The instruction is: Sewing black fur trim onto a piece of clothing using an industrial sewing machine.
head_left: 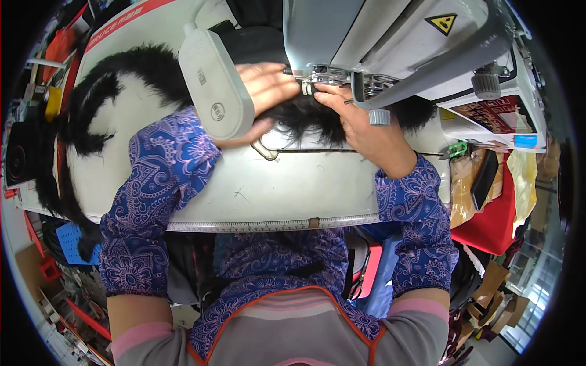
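Observation:
My left hand [268, 91] lies with outstretched fingers on black furry material, its tips just left of the presser foot [306, 88] of a sewing machine [323, 30]. A white oblong housing [215, 85] hides part of that hand and its wrist. Close by on the other side, my right hand [369, 137] has its thumb and a finger together at the black fur [305, 119], beside the foot. Machine parts cover its other fingers. Fur passes beneath the foot and shows again right of my right hand.
A long black fur strip [146, 61] curls over the left of the white table [281, 189] and hangs off its front edge. A measuring tape [268, 224] runs along that edge. Scissors [360, 283] lie below it. Red cloth [488, 229] and a dark phone-shaped object [484, 180] are at right.

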Demonstrator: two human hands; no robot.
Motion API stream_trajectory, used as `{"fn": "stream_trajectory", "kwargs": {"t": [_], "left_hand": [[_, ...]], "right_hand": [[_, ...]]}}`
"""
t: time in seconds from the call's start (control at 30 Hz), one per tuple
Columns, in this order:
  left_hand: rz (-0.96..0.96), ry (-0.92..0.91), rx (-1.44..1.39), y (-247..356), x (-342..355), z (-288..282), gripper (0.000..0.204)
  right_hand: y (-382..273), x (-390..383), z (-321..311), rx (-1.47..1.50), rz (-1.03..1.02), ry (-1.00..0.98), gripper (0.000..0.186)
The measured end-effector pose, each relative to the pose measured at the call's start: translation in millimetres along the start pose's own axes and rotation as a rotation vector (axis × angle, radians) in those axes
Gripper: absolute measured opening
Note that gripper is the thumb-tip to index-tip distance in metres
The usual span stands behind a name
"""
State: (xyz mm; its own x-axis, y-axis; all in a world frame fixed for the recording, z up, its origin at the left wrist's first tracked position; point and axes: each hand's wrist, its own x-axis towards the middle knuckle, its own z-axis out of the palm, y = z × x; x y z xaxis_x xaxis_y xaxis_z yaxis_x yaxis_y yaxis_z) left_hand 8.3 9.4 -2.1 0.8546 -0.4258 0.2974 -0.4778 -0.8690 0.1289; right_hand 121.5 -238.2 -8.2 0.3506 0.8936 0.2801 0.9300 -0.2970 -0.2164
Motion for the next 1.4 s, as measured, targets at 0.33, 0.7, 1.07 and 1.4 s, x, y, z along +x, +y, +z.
{"fn": "stream_trajectory", "kwargs": {"t": [0.33,0.7,1.07,1.4], "left_hand": [[-0.115,-0.018,-0.064,41.9,-34.8,-23.1,0.04],[-0.633,-0.008,-0.199,-59.8,37.8,-7.8,0.048],[-0.457,0.334,0.351,-175.9,66.8,-40.0,0.033],[-0.164,0.328,-0.232,-12.1,-27.8,-44.3,0.041]], "right_hand": [[3.0,-1.0,-3.3,0.176,-0.044,0.028,0.032],[-18.1,3.6,-4.0,0.009,-0.012,0.121,0.018],[-19.1,1.4,-1.9,-0.005,-0.071,0.061,0.026],[-19.1,3.2,4.8,0.242,-0.256,0.09,0.034]]}}
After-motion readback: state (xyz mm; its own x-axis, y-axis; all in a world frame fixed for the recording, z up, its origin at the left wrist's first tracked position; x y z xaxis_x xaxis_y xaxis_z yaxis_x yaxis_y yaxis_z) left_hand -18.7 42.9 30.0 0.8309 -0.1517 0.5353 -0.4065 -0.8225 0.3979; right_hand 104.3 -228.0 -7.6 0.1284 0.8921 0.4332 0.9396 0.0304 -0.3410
